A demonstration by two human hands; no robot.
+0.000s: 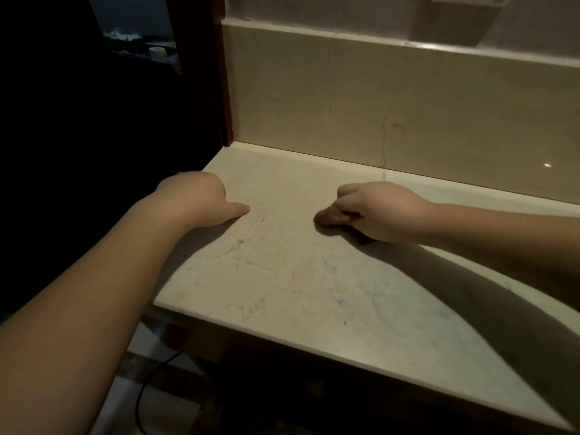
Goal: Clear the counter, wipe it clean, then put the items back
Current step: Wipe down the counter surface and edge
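We seem to be in a home, at a bathroom or kitchen corner, though we cannot tell which. A pale marble-veined bench (pixel 282 277) meets a glossy beige tiled backsplash (pixel 408 98) beneath a plastered wall. A dark wooden door frame (pixel 223 89) at the left opens onto an unlit room with a cluttered shelf (pixel 141 42).

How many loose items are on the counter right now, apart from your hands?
1. A small brown wad, apparently a cloth, gripped by the right hand mid-counter near the backsplash. The left hand rests at the counter's left edge. Farther right is out of view.
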